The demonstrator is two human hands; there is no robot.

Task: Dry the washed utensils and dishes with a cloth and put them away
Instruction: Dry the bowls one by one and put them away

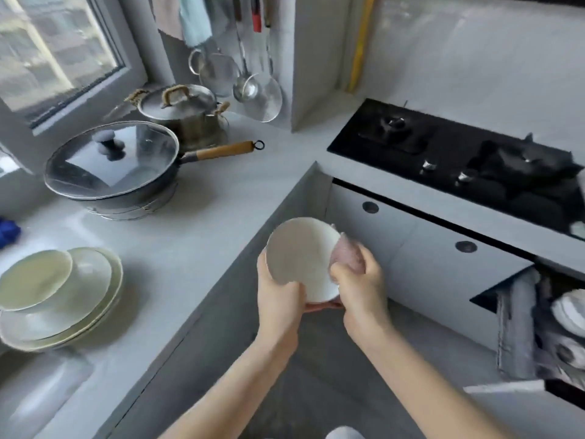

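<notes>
A small white plate is held up in front of me, over the gap beside the counter corner. My left hand grips its lower left rim, thumb on the face. My right hand holds a pinkish cloth bunched against the plate's right edge. A stack of pale green plates and a bowl sits on the grey counter at the left. An open drawer at the lower right holds white dishes.
A lidded pan with a wooden handle and a steel pot stand at the counter's back. Strainers and ladles hang on the wall. A black gas hob lies at the right. A blue object sits at the left edge.
</notes>
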